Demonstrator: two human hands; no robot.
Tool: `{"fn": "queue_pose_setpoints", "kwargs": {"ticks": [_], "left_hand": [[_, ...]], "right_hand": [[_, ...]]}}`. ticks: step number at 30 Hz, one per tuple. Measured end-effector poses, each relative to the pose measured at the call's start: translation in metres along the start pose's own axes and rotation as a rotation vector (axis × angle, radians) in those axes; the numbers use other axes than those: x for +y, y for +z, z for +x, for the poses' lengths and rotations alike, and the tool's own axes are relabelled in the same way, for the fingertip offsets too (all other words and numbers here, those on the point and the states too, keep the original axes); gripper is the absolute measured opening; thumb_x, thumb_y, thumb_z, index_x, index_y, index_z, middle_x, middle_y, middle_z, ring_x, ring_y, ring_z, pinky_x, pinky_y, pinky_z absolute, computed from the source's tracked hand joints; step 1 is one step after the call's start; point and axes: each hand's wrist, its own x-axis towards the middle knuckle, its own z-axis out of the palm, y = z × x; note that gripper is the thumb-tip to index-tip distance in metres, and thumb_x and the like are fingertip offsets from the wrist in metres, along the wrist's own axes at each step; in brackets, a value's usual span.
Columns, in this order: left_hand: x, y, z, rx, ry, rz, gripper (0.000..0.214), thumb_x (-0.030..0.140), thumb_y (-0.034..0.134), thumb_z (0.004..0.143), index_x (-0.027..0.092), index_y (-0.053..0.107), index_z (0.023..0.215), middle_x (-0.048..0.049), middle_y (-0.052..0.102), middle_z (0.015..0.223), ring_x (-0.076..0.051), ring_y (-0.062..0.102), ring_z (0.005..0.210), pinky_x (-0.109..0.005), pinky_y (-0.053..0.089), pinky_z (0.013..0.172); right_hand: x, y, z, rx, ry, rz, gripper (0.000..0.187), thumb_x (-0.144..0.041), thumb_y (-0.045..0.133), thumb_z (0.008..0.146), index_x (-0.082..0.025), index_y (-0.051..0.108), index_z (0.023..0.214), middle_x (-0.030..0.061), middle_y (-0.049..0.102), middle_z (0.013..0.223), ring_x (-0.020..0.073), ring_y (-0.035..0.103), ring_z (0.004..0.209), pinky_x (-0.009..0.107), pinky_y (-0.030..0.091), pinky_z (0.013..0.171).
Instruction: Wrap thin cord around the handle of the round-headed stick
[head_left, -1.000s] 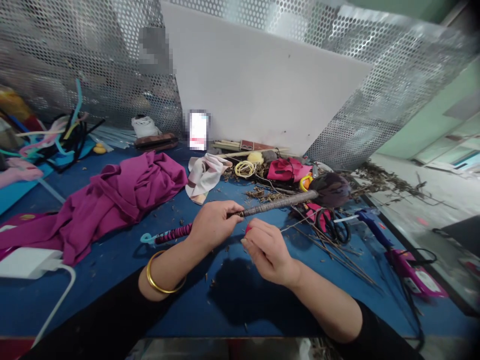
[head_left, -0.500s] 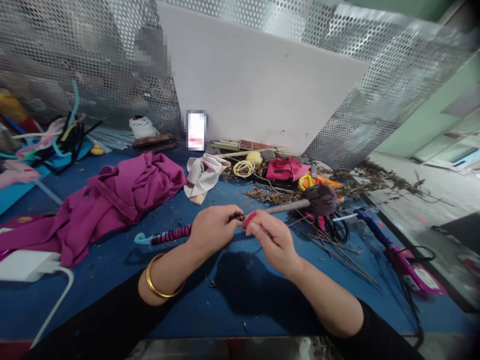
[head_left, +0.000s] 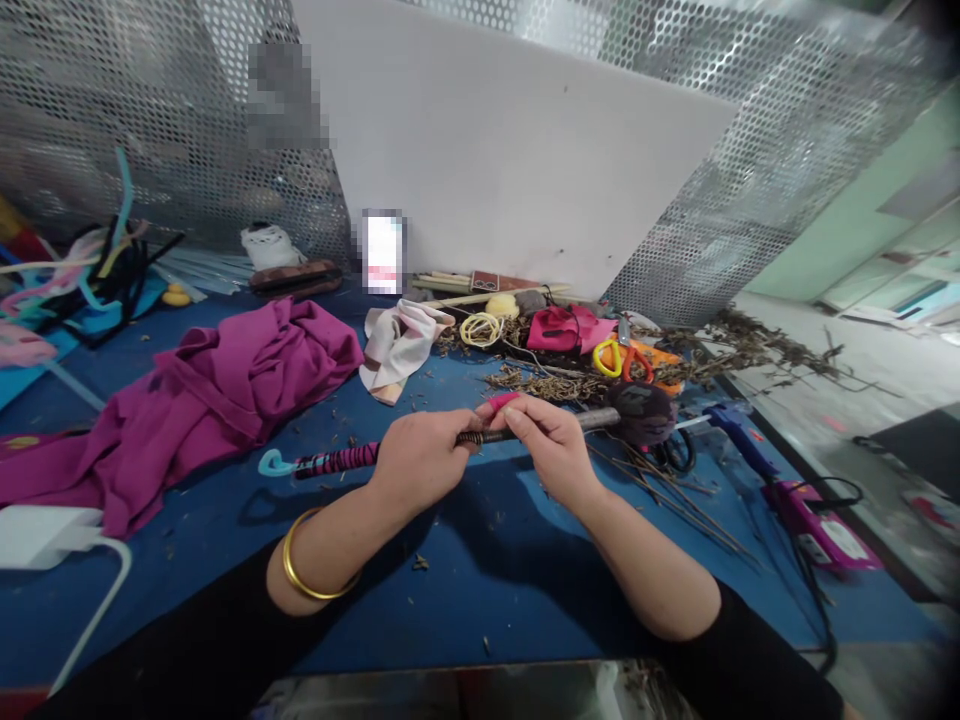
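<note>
Back from the desk's [head_left: 450,625] near edge, the left hand [head_left: 420,455] has its grip wrapped around the wrapped stick [head_left: 491,436], while the right hand [head_left: 555,445] has thumb and fingers pressed together against it just beside, anything pinched between them too small to tell. The stick's long axis runs roughly along that edge, the pale-blue hook [head_left: 276,463] beyond the left hand, the dark bundle [head_left: 645,412] nearer the right. Farther back, toward the far edge, lie the scissors [head_left: 622,358].
</note>
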Motion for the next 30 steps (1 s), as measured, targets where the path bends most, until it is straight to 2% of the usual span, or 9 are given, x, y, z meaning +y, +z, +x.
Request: {"fn": "queue_pose_setpoints", "kwargs": {"ticks": [3,6,13,18,23,26,30], "left_hand": [[0.001,0.000,0.000,0.005,0.004,0.077,0.027,0.026,0.051,0.082,0.027,0.069,0.102,-0.0032,0.076,0.095,-0.025,0.070,0.088,-0.031,0.044,0.067],[0.003,0.000,-0.001,0.022,-0.009,0.103,0.023,0.026,0.052,0.082,0.023,0.065,0.101,-0.0048,0.076,0.095,-0.027,0.070,0.088,-0.032,0.044,0.067],[0.003,-0.001,-0.003,0.039,0.015,0.130,0.020,0.028,0.055,0.083,0.025,0.060,0.102,-0.0018,0.074,0.080,-0.026,0.070,0.078,-0.030,0.042,0.063],[0.001,0.000,-0.003,0.046,0.066,0.113,0.027,0.025,0.053,0.084,0.028,0.064,0.109,-0.0023,0.076,0.087,-0.025,0.070,0.083,-0.030,0.045,0.066],[-0.002,0.004,-0.002,0.056,0.104,0.011,0.025,0.023,0.054,0.084,0.026,0.069,0.105,-0.0033,0.076,0.096,-0.024,0.070,0.089,-0.031,0.048,0.075],[-0.004,0.006,-0.002,0.063,0.121,-0.044,0.025,0.022,0.054,0.084,0.025,0.071,0.101,-0.0028,0.076,0.099,-0.023,0.070,0.091,-0.031,0.049,0.078],[-0.005,0.005,-0.001,0.061,0.106,-0.045,0.026,0.023,0.054,0.084,0.024,0.072,0.102,-0.0038,0.076,0.098,-0.023,0.070,0.090,-0.032,0.049,0.080]], "right_hand": [[0.004,0.000,0.000,0.006,0.008,-0.035,0.024,-0.030,0.050,0.092,-0.019,0.059,0.073,0.0029,0.067,0.082,0.0164,0.062,0.084,0.030,0.048,0.078],[0.008,-0.001,0.000,-0.001,0.016,-0.062,0.024,-0.030,0.048,0.093,-0.019,0.056,0.073,0.0034,0.068,0.091,0.0161,0.061,0.087,0.029,0.046,0.078],[0.012,-0.003,-0.001,-0.051,-0.002,-0.184,0.024,-0.027,0.043,0.095,-0.019,0.052,0.074,0.0063,0.066,0.108,0.0162,0.059,0.095,0.030,0.043,0.083],[0.012,-0.004,0.001,-0.078,0.007,-0.252,0.023,-0.025,0.042,0.096,-0.019,0.052,0.076,0.0059,0.065,0.114,0.0152,0.060,0.095,0.029,0.044,0.083],[0.012,-0.002,0.001,-0.092,-0.002,-0.299,0.024,-0.024,0.042,0.096,-0.019,0.052,0.075,0.0069,0.065,0.115,0.0167,0.060,0.100,0.033,0.045,0.088],[0.010,-0.002,0.001,-0.089,-0.016,-0.262,0.025,-0.025,0.044,0.095,-0.018,0.054,0.073,0.0078,0.064,0.117,0.0167,0.061,0.101,0.034,0.046,0.090],[0.006,-0.010,0.006,-0.021,0.044,-0.117,0.028,-0.031,0.051,0.091,-0.016,0.057,0.069,0.0092,0.063,0.112,0.0164,0.066,0.089,0.034,0.050,0.086]]}}
